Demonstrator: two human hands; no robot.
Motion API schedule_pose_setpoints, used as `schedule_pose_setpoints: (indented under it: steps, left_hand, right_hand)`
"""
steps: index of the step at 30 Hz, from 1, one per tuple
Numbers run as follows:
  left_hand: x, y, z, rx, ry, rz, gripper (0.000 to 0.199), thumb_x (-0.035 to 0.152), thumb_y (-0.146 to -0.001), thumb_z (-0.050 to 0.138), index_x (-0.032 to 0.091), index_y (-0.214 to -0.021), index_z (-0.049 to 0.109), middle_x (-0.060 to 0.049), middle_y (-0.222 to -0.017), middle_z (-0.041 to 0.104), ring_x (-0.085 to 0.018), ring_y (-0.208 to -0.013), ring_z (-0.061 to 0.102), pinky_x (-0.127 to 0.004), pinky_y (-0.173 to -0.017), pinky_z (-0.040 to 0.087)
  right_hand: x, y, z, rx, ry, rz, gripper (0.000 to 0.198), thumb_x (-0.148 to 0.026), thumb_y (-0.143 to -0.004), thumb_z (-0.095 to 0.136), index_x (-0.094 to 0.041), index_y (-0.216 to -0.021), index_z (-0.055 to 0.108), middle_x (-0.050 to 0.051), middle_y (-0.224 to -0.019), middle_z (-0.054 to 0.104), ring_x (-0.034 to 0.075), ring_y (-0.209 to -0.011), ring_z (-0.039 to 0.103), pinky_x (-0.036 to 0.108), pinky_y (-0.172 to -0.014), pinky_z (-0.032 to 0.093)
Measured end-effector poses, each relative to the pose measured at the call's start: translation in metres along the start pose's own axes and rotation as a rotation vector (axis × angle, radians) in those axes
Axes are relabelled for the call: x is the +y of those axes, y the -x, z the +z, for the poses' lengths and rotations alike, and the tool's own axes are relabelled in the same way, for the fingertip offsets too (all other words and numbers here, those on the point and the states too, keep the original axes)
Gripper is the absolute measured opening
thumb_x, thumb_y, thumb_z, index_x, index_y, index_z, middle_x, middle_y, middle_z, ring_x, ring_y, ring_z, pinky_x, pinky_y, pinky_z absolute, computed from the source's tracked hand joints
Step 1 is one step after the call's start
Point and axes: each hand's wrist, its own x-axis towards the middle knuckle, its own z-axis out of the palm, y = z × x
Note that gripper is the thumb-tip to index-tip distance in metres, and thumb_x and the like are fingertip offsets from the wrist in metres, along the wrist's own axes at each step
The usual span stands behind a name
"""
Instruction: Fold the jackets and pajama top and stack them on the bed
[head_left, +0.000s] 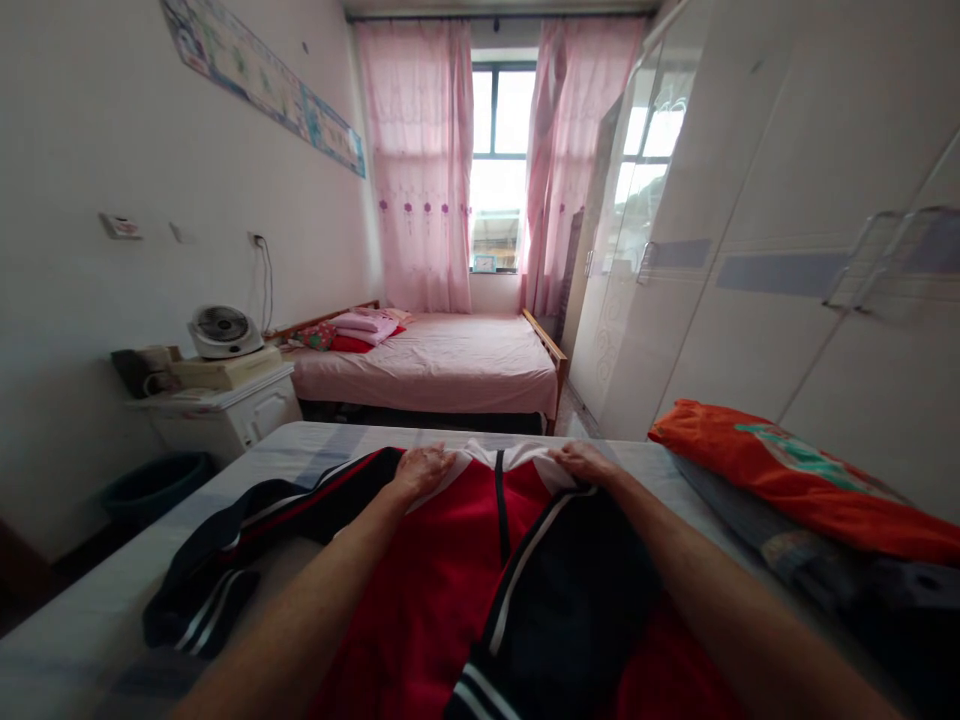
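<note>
A red track jacket (pixel 427 580) with a white collar and dark, white-striped sleeves lies spread over the near bed. At the left of its collar, my left hand (pixel 426 470) is closed on the fabric near the shoulder. My right hand (pixel 583 464) grips the opposite shoulder, beside the collar's right end. The left sleeve stretches out to the left and bends back at the cuff. Folded over the front, the right sleeve has its striped cuff toward me. My right forearm covers part of the jacket's right side.
The jacket rests on a pale bed sheet (pixel 97 620). On the right lies an orange cloth item (pixel 780 480) on dark clothes, beside a white wardrobe (pixel 750 250). A nightstand (pixel 262 410) with a fan (pixel 225 332) stands left; beyond is a pink-covered bed (pixel 450 360).
</note>
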Motion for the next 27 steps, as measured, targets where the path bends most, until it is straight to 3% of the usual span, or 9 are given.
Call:
schedule_pose_setpoints:
  steps: [3,6,8,12,15,19,22,25,27]
  left_hand:
    - [-0.001,0.000,0.002,-0.089,0.031,-0.071,0.028,0.039,-0.086,0.056,0.013,-0.095,0.061,-0.004,-0.090,0.064,-0.015,-0.079,0.062,-0.034,-0.072,0.051]
    - [-0.001,0.004,-0.008,-0.061,0.074,-0.023,0.022,0.037,-0.080,0.062,0.016,-0.084,0.066,0.001,-0.074,0.065,-0.016,-0.072,0.063,-0.026,-0.067,0.048]
    - [0.002,0.007,-0.017,0.064,0.076,0.002,0.021,0.033,-0.082,0.056,0.019,-0.093,0.067,-0.001,-0.083,0.067,-0.018,-0.084,0.063,-0.025,-0.074,0.045]
    - [0.015,0.006,-0.027,0.353,0.006,-0.031,0.037,0.026,-0.091,0.036,0.019,-0.121,0.057,-0.012,-0.114,0.060,-0.027,-0.114,0.050,-0.038,-0.095,0.037]
    - [0.027,0.009,-0.024,0.422,-0.042,-0.023,0.045,0.017,-0.087,0.038,0.012,-0.132,0.047,-0.021,-0.128,0.050,-0.034,-0.126,0.038,-0.050,-0.102,0.027]
    - [0.031,0.045,-0.006,0.348,-0.075,0.150,0.047,0.025,-0.085,0.050,0.019,-0.131,0.049,-0.013,-0.144,0.038,-0.030,-0.136,0.024,-0.045,-0.109,0.021]
    - [0.023,0.081,0.017,0.140,-0.052,0.274,0.048,0.044,-0.088,0.045,0.032,-0.134,0.044,-0.003,-0.150,0.030,-0.025,-0.139,0.017,-0.045,-0.111,0.015]
    - [0.010,0.101,0.034,-0.045,-0.017,0.210,0.051,0.049,-0.090,0.038,0.028,-0.137,0.041,-0.007,-0.148,0.032,-0.026,-0.138,0.023,-0.049,-0.109,0.021]
    - [0.002,0.108,0.034,-0.073,-0.007,0.173,0.050,0.046,-0.091,0.037,0.025,-0.136,0.043,-0.009,-0.146,0.035,-0.027,-0.136,0.029,-0.050,-0.107,0.025]
  right_hand:
    - [-0.001,0.006,0.002,-0.138,0.032,-0.032,0.039,-0.048,-0.077,0.058,-0.014,-0.057,0.063,0.001,-0.049,0.057,0.014,-0.051,0.056,0.024,-0.050,0.039]
    - [-0.004,0.023,-0.002,-0.142,0.038,-0.105,0.016,-0.033,-0.064,0.070,-0.018,-0.063,0.067,-0.002,-0.054,0.062,0.013,-0.054,0.057,0.021,-0.051,0.038]
    - [-0.007,0.030,-0.010,-0.001,0.044,-0.122,0.011,-0.027,-0.068,0.064,-0.021,-0.076,0.068,-0.001,-0.070,0.067,0.014,-0.067,0.060,0.021,-0.059,0.041]
    - [-0.018,0.023,-0.027,0.402,0.066,-0.028,0.032,-0.026,-0.085,0.037,-0.016,-0.104,0.061,0.012,-0.101,0.064,0.023,-0.094,0.058,0.032,-0.079,0.042]
    - [-0.029,0.018,-0.023,0.522,0.061,-0.016,0.038,-0.023,-0.085,0.036,-0.010,-0.117,0.053,0.017,-0.114,0.057,0.025,-0.106,0.054,0.034,-0.088,0.041]
    - [-0.039,0.045,0.017,0.523,0.067,-0.127,0.050,-0.030,-0.086,0.041,-0.015,-0.134,0.040,0.013,-0.139,0.042,0.023,-0.125,0.041,0.036,-0.099,0.036]
    - [-0.034,0.074,0.052,0.331,0.145,-0.213,0.053,-0.041,-0.089,0.039,-0.021,-0.138,0.037,0.009,-0.148,0.031,0.026,-0.136,0.025,0.043,-0.108,0.023]
    - [-0.027,0.092,0.070,0.107,0.173,-0.237,0.049,-0.043,-0.090,0.038,-0.020,-0.133,0.045,0.009,-0.144,0.038,0.027,-0.135,0.028,0.046,-0.107,0.023]
    - [-0.024,0.103,0.068,0.088,0.155,-0.224,0.048,-0.041,-0.091,0.036,-0.017,-0.131,0.047,0.012,-0.142,0.042,0.027,-0.133,0.033,0.046,-0.106,0.027]
